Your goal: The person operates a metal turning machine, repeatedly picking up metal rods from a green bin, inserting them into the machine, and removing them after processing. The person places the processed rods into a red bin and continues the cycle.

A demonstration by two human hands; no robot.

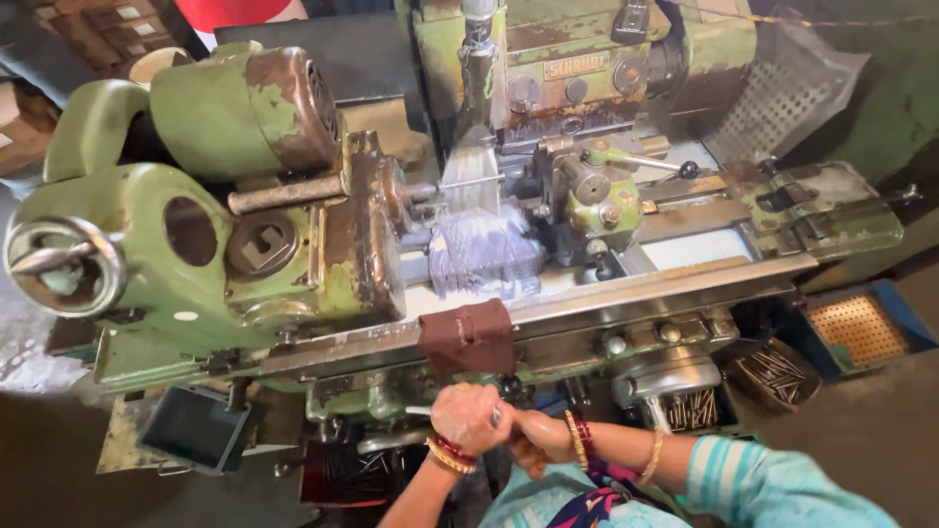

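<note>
Low at the machine's front, a metal lever handle [406,440] is gripped by the left hand [469,418], fingers curled tight around its end, bangles at the wrist. The right hand [533,440] is pressed against the left from the side, apparently closed over the same handle for added force; its exact hold cannot be told. Just above, a brown cloth [468,337] is draped over the bed's front edge. Beyond it, a purple rag [484,256] is laid on the bed under a clear splash guard [471,181], likely to catch fluid. Worn green grinding machine [293,244] throughout. Metal pins are kept in a tray [773,374] on the right, within reach.
</note>
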